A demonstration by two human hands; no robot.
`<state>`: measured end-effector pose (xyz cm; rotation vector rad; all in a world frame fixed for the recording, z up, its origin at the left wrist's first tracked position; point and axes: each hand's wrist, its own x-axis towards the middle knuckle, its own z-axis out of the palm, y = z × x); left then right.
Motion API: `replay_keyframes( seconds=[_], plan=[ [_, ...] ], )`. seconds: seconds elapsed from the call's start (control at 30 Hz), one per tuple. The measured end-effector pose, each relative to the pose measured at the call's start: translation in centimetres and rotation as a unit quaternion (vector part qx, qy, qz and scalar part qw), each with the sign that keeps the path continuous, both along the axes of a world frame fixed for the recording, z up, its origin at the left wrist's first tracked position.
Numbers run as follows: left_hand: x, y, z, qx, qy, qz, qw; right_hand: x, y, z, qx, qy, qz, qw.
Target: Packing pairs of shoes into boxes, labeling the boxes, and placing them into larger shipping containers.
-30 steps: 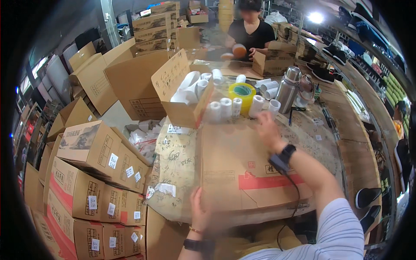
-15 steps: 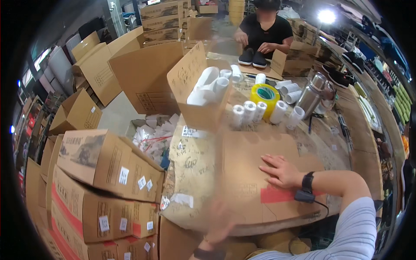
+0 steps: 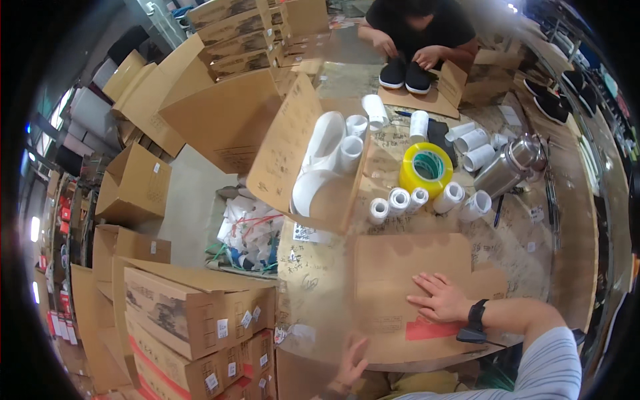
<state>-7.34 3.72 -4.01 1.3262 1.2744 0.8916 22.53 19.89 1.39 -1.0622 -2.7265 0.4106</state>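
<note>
A flattened brown cardboard box [image 3: 387,293] with a red patch lies on the table in front of me. My right hand [image 3: 437,299] rests flat on it, fingers spread, a black band and a small dark device at the wrist. At the sheet's lower left corner is my left hand [image 3: 352,365], its fingers apart and nothing seen in them; whether it touches the cardboard I cannot tell. Beyond the sheet stand several white label rolls [image 3: 399,199] and a roll of yellow packing tape [image 3: 427,171].
An open carton [image 3: 267,157] holds white rolls. Stacked cartons [image 3: 200,320] rise at the left, beside a bin of scraps [image 3: 250,227]. A steel thermos [image 3: 507,167] lies tilted at the right. Across the table a person [image 3: 420,33] handles dark shoes [image 3: 405,76].
My view has tilted down and shifted, so the scene sits differently. My left hand, blurred before, now shows its fingers apart near the sheet's corner. My right hand stays on the cardboard.
</note>
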Motion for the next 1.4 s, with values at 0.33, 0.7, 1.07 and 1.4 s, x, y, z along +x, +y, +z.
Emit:
replay_keyframes(
  seconds=[0.33,0.7,1.07,1.4],
  plan=[
    [-7.2,-14.1,12.3,-0.092,0.320,0.278,0.901,-2.5,-0.1,1.4,-0.050,-0.019,-0.017,0.998],
    [-21.3,-47.3,17.9,-0.209,0.320,0.750,0.540,-26.2,-20.5,5.3,-0.482,0.248,0.045,0.839],
    [-38.8,-33.8,46.4,0.223,0.454,0.347,0.790,-48.8,-37.2,-6.3,-0.720,0.279,-0.398,0.496],
    [-47.8,-30.7,43.6,-0.039,0.575,0.256,0.776,-53.7,-40.5,-9.6,-0.706,0.363,-0.498,0.348]
  ],
)
